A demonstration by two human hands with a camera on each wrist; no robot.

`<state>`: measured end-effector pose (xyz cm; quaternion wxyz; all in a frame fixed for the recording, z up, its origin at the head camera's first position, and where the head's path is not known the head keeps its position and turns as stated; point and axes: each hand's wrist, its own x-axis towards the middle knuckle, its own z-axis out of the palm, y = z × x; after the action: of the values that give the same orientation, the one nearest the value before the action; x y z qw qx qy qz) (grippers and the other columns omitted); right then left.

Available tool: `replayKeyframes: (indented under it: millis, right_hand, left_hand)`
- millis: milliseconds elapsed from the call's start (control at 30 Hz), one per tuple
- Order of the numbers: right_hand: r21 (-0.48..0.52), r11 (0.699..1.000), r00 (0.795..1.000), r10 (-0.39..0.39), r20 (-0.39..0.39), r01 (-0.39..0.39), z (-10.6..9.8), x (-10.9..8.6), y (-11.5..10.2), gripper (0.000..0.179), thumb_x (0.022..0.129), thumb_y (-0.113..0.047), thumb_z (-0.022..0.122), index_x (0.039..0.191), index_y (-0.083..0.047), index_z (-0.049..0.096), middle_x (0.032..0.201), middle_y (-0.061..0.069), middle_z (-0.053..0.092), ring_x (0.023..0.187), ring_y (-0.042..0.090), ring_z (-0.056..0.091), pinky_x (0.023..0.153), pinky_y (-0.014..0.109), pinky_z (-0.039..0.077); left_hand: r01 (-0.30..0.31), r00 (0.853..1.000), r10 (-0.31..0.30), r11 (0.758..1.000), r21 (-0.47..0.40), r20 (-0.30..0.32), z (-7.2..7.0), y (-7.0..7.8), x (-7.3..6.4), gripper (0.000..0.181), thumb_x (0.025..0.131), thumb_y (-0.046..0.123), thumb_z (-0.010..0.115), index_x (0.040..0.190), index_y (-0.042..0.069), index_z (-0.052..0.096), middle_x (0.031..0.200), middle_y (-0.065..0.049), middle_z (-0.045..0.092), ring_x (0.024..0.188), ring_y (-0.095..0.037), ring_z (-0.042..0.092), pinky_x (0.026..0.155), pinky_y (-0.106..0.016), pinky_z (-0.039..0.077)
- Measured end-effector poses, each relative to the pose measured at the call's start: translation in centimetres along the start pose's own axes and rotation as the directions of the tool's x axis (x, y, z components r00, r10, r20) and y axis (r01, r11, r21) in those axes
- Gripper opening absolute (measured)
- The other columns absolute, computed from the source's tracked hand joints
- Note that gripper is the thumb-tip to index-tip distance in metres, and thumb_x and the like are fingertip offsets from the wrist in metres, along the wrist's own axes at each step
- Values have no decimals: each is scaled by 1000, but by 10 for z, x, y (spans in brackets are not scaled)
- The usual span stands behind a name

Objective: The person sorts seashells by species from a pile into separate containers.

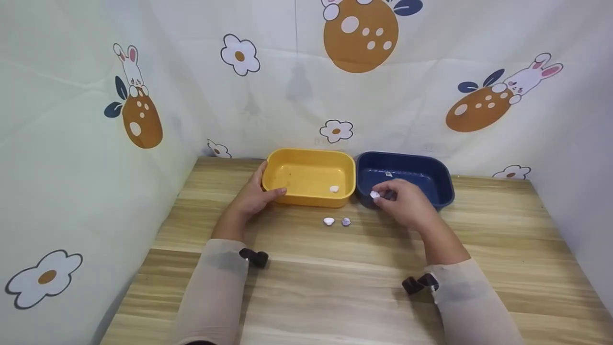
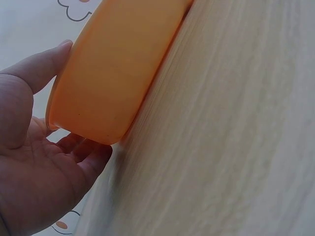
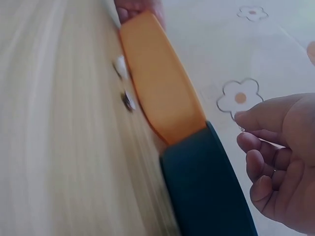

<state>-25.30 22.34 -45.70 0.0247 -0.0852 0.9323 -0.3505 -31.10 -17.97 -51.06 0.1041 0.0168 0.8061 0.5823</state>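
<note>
My left hand (image 1: 253, 195) grips the left end of a yellow plastic bin (image 1: 306, 199), thumb over the front rim and fingers against the end wall. In the left wrist view, the fingers (image 2: 91, 160) bend against the bin's outer wall. My right hand (image 1: 406, 203) pinches a small whitish lump (image 1: 375, 194) between thumb and fingertips, over the near left corner of a dark blue bin (image 1: 443, 195). A similar white lump (image 1: 334, 189) lies inside the yellow bin. On the table before it sit a white lump (image 1: 328, 221) and a greyish-purple one (image 1: 346, 222).
Both bins stand side by side on a wood-grain table (image 1: 306, 287), close to a printed cloth backdrop (image 1: 282, 110). A small pale piece (image 1: 389, 174) shows inside the blue bin. Cloth also hangs along the left and right sides.
</note>
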Motion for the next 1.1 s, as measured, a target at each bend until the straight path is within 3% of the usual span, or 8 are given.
replayKeyframes:
  millis: [233,667,1100]
  right_hand:
    - [2,996,995,94,-11,-94,-14,4,11,27,100,-25,74,126,-15,76,119,11,72,101,27,61,84,33,53]
    - [24,990,989,142,-50,-141,-29,5,27,31,103,-28,70,130,-11,73,128,16,68,110,30,60,97,43,54]
    - [8,996,993,92,-76,-91,-21,7,28,37,100,-28,74,131,-7,74,123,16,73,108,28,67,95,39,54]
  left_hand:
    - [12,1000,-12,1000,-2,-3,0,-1,0,115,90,27,86,174,21,9,181,-9,16,166,-28,23,138,-43,18]
    - [13,1000,-14,1000,-11,-7,1,0,0,115,89,27,87,174,21,9,181,-7,16,166,-27,24,138,-43,18]
    - [3,1000,-3,1000,-16,0,0,-1,0,115,90,27,87,174,23,9,181,-8,16,166,-27,23,138,-43,17]
